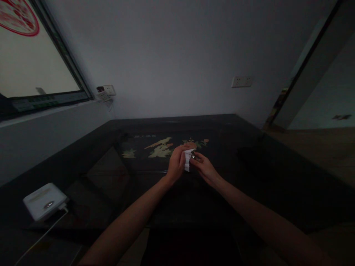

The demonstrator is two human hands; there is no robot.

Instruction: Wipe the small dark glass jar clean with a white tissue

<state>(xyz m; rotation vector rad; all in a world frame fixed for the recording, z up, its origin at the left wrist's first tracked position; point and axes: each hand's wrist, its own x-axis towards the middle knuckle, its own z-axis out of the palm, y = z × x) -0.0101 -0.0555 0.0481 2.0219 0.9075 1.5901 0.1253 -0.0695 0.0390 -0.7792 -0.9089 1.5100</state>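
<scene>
Above the dark glossy table, my left hand (176, 162) is closed on a white, crumpled piece that looks like tissue or cloth (187, 162). My right hand (204, 166) pinches a small shiny metallic object (193, 155), whose kind is too small and dim to make out. The white piece lies against the metallic object between both hands. My left fingers partly cover the white piece, and my right fingers hide part of the metallic object.
The dark table (166, 205) carries a bird-and-flower picture (161, 147) beyond my hands. A white box-shaped device (46, 201) with a cable (41, 236) sits at the left. Wall sockets (242, 81) and a window (41, 55) are behind.
</scene>
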